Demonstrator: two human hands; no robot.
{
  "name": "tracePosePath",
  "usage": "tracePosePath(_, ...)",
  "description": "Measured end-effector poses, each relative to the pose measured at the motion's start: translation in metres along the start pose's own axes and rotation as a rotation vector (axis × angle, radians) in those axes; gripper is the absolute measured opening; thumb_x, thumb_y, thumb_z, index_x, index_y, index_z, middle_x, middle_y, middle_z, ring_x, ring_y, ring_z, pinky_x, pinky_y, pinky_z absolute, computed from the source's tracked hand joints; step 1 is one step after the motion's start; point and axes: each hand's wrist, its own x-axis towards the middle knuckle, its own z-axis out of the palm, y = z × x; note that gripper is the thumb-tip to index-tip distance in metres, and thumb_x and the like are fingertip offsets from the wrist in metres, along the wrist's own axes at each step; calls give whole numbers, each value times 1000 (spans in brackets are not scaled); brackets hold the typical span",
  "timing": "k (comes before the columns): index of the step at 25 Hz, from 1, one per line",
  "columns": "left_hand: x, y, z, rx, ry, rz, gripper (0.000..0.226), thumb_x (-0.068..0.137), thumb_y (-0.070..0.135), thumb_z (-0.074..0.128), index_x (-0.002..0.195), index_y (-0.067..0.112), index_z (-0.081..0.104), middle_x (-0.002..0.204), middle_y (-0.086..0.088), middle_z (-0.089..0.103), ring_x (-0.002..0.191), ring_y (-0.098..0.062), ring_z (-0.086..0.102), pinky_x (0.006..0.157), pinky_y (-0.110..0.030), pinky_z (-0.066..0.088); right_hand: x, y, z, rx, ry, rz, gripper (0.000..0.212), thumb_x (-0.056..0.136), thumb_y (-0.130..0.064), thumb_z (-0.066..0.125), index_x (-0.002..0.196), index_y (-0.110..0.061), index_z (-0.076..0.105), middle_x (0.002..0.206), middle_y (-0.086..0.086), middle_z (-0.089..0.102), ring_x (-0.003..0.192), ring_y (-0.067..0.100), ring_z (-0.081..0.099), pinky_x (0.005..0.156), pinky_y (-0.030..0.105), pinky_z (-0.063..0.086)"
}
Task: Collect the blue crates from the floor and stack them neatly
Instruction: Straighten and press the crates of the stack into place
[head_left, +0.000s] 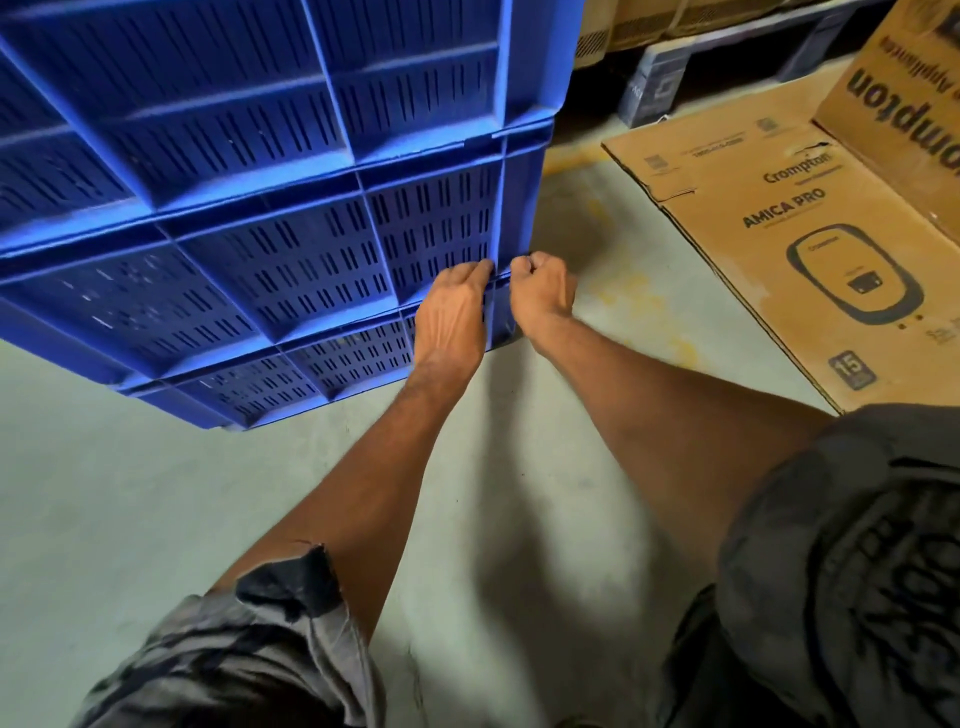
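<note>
Low down, both hands grip one corner of the crates (291, 249): left hand (454, 306) fingers hooked, right hand (543, 288) fisted, above the floor (156, 493).

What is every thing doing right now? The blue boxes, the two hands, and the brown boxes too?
blue crates: stacked in a pile on the floor.
left hand: gripping the stack's corner low down.
right hand: curled shut on the same corner.
flattened carton: lying flat on the floor.
upright carton: standing, closed.

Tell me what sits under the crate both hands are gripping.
Under the gripped crate sits another blue crate, resting on the floor. The left hand and right hand cover part of its corner.
</note>
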Motion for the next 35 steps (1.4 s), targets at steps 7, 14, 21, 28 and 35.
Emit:
tracePosePath(7,-24,-9,-9,-73,97,-146,51,91,-6,58,136,18,56,127,1,62,113,-21,59,74,-35,57,-3,-2,-2,72,-38,68,25,92,-32,58,93,-10,69,96,16,72,91,36,66,81,40,55)
tracePosePath(14,-67,-62,-31,24,293,-460,26,103,18,55,126,22,66,128,6,61,98,-18,63,60,-27,39,-44,-2,-6,-151,-33,-23,10,88,-16,65,95,-17,72,101,5,74,100,27,67,84,31,53)
tracePosePath(21,-59,-85,-41,119,146,-361,26,95,3,62,112,20,72,105,2,59,57,-22,53,49,-29,28,-77,-13,26,-223,-132,-179,10,87,-21,65,97,-19,67,98,4,72,95,27,67,83,36,55)
tracePosePath(28,-73,-122,-60,252,118,-293,27,89,10,72,111,24,74,100,1,64,55,-24,59,47,-27,23,-96,-27,48,-463,-143,-598,34,91,-36,69,119,-17,69,110,1,62,113,22,52,85,39,51)
tracePosePath(35,-74,-151,-54,302,134,-130,25,81,9,81,102,21,74,88,3,59,47,-22,53,45,-24,20,-91,-32,60,-721,10,-764,25,94,-34,65,97,-12,76,91,4,65,96,23,56,69,33,43)
